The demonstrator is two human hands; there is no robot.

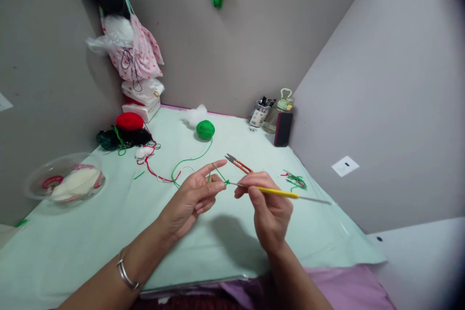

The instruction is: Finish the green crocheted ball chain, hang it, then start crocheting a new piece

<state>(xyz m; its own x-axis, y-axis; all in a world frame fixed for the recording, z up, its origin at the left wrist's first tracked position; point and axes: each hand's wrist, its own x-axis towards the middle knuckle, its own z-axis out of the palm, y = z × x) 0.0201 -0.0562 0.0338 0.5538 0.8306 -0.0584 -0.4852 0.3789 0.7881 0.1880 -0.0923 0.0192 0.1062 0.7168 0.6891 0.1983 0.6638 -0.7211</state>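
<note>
A crochet hook (278,192) with a yellow handle is pinched in my right hand (271,208), its metal tip pointing left. At that tip sits a small piece of green crochet work (227,182), held between the thumb and fingers of my left hand (196,193). Green yarn (219,171) runs taut over my raised left index finger. From there the strand trails across the table to a green yarn ball (205,130). Just beyond my hands lie orange thread snips (239,163), blades pointing away to the left.
On the left stand a clear plastic bowl (69,198), a red yarn ball (130,121) and dark yarn (141,138). White stuffing (196,115) lies at the back. Green yarn scraps (298,181), a phone (283,129), a bottle (271,118) and a pen holder (258,114) are on the right.
</note>
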